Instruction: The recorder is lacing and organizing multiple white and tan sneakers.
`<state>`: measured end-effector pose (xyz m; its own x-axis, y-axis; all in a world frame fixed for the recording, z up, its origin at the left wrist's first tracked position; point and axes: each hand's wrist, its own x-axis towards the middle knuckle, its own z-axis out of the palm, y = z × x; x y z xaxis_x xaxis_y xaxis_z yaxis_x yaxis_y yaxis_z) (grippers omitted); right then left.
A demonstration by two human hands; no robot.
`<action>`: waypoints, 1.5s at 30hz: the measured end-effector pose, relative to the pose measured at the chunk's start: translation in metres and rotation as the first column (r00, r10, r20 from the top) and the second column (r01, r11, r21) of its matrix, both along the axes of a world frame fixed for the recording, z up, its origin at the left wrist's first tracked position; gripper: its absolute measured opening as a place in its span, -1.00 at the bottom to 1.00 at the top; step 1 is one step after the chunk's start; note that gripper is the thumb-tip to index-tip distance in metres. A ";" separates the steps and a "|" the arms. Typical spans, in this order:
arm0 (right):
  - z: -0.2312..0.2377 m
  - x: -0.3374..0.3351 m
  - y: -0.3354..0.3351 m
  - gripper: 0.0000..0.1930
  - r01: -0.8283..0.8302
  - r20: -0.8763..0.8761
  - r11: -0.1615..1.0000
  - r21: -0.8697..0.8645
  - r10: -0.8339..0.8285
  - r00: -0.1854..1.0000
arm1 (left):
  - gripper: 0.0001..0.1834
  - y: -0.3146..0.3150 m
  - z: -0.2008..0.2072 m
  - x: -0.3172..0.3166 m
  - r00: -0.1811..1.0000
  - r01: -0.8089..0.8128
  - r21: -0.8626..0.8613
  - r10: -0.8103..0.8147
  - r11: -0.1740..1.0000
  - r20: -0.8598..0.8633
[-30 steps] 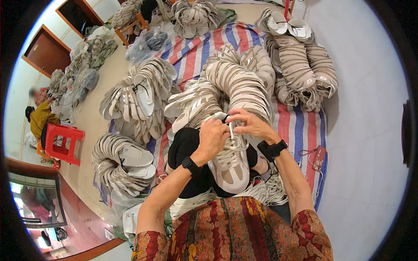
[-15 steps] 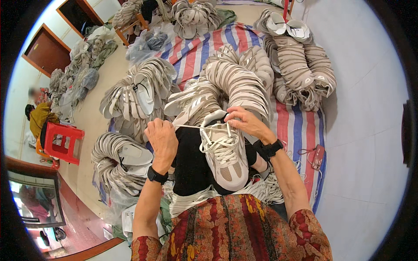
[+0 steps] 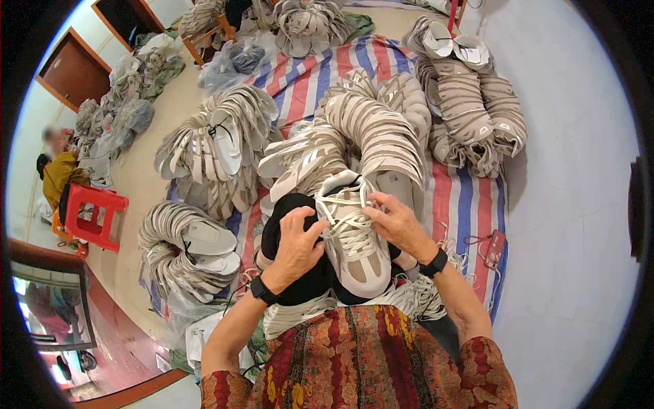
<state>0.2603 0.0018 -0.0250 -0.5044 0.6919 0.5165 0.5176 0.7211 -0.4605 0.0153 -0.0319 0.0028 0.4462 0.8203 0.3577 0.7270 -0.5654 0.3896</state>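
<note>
A beige and white sneaker (image 3: pixel 364 273) rests upright on my lap, its toe pointing toward me. Its pale shoelace (image 3: pixel 355 240) runs crisscross through the eyelets, with loose loops near the tongue. My left hand (image 3: pixel 298 244) is at the left edge of the lacing, thumb and fingers curved apart and seemingly holding nothing. On the opposite side, my right hand (image 3: pixel 398 225) has its thumb and fingertips against the upper eyelets, closed on the shoelace as far as I can see. The fingertips partly hide the lace there.
Curved stacks of shoe uppers (image 3: pixel 378 126) lie just beyond the sneaker. More bundles (image 3: pixel 194 252) are at the left. Loose laces (image 3: pixel 415 300) spread beside my lap over a striped sheet (image 3: pixel 463 232). A red stool (image 3: pixel 95 217) and a seated person (image 3: pixel 60 177) are farther left.
My left hand has come from the left, where it drew a lace end out taut, to the sneaker's edge. My right hand has shifted down and right along the eyelets.
</note>
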 end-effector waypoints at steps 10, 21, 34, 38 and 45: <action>0.030 -0.006 -0.019 -0.85 0.044 0.036 0.999 0.011 -0.045 0.998 | -0.71 0.011 -0.003 0.002 0.993 0.121 0.060 -0.119 0.991 -0.023; 0.031 -0.007 -0.007 -0.82 -0.045 -0.120 0.959 -0.279 0.012 0.993 | -0.85 -0.008 0.008 0.021 0.990 0.142 -0.038 -0.141 0.989 0.014; 0.039 -0.084 0.016 -0.71 0.195 0.147 0.942 -0.274 -0.159 0.976 | -0.53 0.061 0.065 -0.041 0.993 -0.108 0.087 0.111 0.990 -0.038; 0.035 -0.091 0.017 -0.66 0.427 0.138 0.880 -0.206 -0.406 0.904 | -0.58 0.095 0.082 -0.020 0.989 -0.066 0.271 0.100 0.960 -0.113; 0.025 -0.077 0.008 -0.70 0.427 0.234 0.878 -0.216 -0.378 0.896 | -0.62 0.159 0.035 0.054 0.989 0.096 0.183 -0.073 0.978 -0.130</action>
<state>0.1828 0.0097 0.0001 -0.2203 0.9498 0.2219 0.8286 0.3023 -0.4712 0.0689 0.1271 0.0373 0.5608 0.7010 0.4406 0.7088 -0.6815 0.1821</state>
